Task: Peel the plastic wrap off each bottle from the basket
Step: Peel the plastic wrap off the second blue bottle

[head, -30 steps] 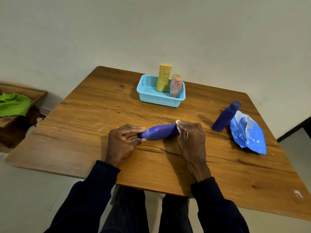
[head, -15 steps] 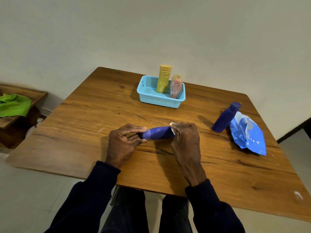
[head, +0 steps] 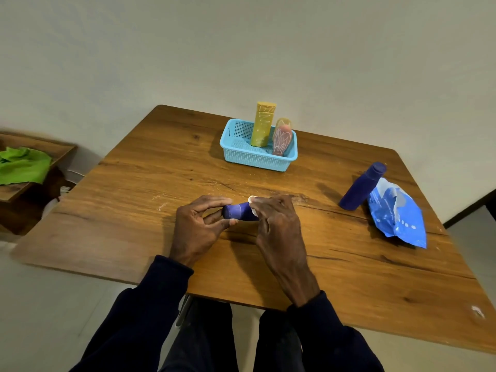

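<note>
Green cloth (head: 22, 165) on side shelf (head: 57, 150)

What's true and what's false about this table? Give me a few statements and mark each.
1. A yellow bottle and a pink bottle stand in the blue basket. True.
2. The left hand and right hand hold a purple bottle on its side. True.
3. The blue wrapper lies inside the basket. False: it lies on the table, at the right, beside a second purple bottle.
4. The green cloth lies on the table. False: it lies on a low shelf at the left.
</note>
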